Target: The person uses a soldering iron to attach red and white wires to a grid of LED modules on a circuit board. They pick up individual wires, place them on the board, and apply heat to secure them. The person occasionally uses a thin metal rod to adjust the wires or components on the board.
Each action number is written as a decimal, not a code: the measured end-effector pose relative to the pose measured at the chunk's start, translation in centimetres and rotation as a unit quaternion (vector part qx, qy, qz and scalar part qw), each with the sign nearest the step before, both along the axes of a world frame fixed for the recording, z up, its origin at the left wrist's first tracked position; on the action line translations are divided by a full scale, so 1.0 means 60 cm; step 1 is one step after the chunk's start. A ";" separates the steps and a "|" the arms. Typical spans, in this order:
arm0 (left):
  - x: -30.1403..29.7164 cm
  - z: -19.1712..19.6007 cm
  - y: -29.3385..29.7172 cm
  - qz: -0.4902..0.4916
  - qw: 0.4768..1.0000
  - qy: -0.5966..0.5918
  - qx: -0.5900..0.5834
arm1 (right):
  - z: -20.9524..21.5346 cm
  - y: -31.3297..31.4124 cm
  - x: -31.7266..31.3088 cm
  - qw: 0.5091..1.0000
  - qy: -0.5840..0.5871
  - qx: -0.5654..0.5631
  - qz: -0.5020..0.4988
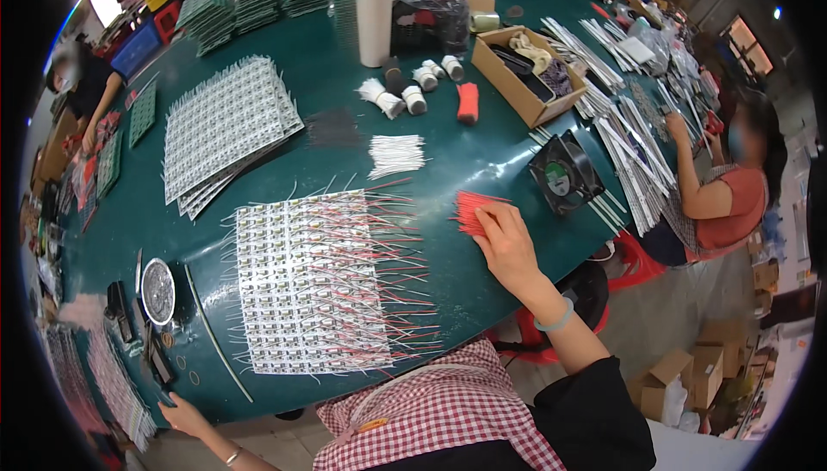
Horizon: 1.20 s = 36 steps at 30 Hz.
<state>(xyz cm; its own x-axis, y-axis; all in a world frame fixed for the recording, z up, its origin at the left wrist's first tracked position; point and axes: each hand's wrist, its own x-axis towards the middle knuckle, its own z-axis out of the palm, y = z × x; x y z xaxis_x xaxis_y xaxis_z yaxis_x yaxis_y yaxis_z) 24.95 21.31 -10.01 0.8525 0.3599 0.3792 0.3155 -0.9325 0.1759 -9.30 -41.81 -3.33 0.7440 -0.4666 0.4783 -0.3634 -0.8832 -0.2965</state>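
Observation:
My right hand (510, 251) reaches over a loose pile of short red wires (469, 212), its fingertips closed on wires at the pile's right side. At the table's near left edge, my left hand (183, 415) is closed around a small dark thing that I cannot make out. Between my hands lies a white panel of small circuit boards (297, 299). Red and white wires run across its right part and stick out past the edge. Beyond the panel lie a bunch of white wires (396, 156) and a bunch of black wires (334, 128).
Stacked white panels (226, 127) lie far left; a round metal dish (158, 292) is nearer. A black fan (564, 174), a cardboard box (527, 75), wire bundles (415, 99) and a pale flask (374, 19) stand beyond. A co-worker (728, 191) sits at right.

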 end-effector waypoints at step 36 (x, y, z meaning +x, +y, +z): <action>0.047 0.062 0.117 -0.248 0.352 -0.057 -0.901 | 0.023 -0.030 0.039 0.995 -0.035 -0.080 0.045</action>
